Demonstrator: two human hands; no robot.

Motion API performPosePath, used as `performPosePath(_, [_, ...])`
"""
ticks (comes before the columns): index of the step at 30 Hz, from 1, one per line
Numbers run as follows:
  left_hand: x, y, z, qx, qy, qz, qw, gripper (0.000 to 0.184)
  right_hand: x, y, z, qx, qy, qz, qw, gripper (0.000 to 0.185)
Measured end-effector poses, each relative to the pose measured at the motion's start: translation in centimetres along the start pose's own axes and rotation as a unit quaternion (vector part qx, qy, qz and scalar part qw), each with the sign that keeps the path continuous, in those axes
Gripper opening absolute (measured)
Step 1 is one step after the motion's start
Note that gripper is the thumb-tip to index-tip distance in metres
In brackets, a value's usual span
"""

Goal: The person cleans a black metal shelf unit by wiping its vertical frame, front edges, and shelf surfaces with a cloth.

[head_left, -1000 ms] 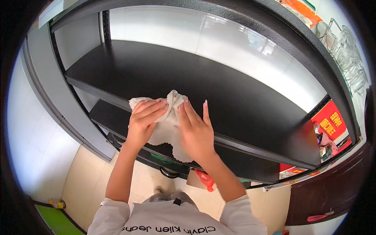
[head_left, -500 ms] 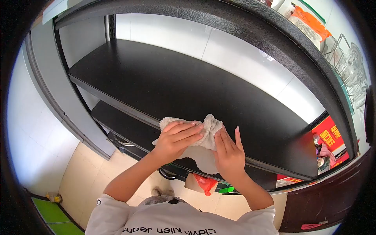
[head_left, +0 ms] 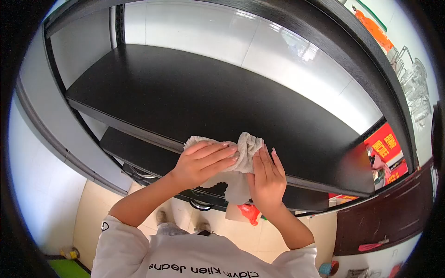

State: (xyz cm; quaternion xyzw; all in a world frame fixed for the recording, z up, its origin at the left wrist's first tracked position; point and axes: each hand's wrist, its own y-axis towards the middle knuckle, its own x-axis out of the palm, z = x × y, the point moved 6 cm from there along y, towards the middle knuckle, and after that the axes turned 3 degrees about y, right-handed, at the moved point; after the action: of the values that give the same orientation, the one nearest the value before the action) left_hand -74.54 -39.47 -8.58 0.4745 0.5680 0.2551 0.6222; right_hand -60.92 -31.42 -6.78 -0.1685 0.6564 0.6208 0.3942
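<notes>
A pale, crumpled cloth [head_left: 245,150] lies over the front edge of a black shelf [head_left: 185,92], and part of it hangs below that edge. My left hand [head_left: 201,162] presses on the left part of the cloth, its fingers stretched toward the right. On the cloth's right side rests my right hand [head_left: 268,178], fingers pointing up and away from me. Both hands hold the cloth against the shelf edge. The cloth's underside and my palms are hidden.
A lower black shelf [head_left: 134,148] runs underneath. Red packages [head_left: 384,144] stand at the right end. Glassware in a wire rack [head_left: 415,88] is at the upper right. A red plastic bag [head_left: 249,213] sits low, near my feet.
Over the last second both hands and the cloth have moved right along the shelf edge. Since half a second ago they have hardly moved on the edge, while the view has shifted slightly.
</notes>
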Motion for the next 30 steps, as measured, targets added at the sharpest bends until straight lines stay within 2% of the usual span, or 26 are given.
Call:
performPosePath(5, [-5.5,-2.8,-5.5,-0.003,0.009,-0.022,1.000,0.025,3.3,4.3,-6.0,0.011,0.011,0.039,0.999,0.042])
performPosePath(8, [-9.8,-5.4,-9.9,-0.007,0.032,0.000,0.999,0.029,6.0,8.0,-10.8,-0.004,0.034,0.054,0.998,0.036])
performPosePath(12, [-15.0,-9.1,-15.6,-0.044,0.061,-0.010,0.997,0.033,10.2,12.5,-17.0,-0.028,0.072,0.091,0.993,0.036])
performPosePath(17, [-19.6,-12.3,-20.2,-0.077,0.093,0.025,0.992,0.034,13.6,16.5,-22.6,-0.029,0.075,0.112,0.990,0.041])
performPosePath(25, [-19.1,-13.5,-20.1,-0.130,0.150,0.061,0.978,0.029,13.1,16.3,-21.9,-0.046,0.114,0.087,0.989,0.037])
performPosePath(30, [-16.4,-11.6,-17.2,-0.126,0.115,0.038,0.985,0.030,11.3,14.1,-19.2,-0.035,0.110,0.062,0.991,0.038])
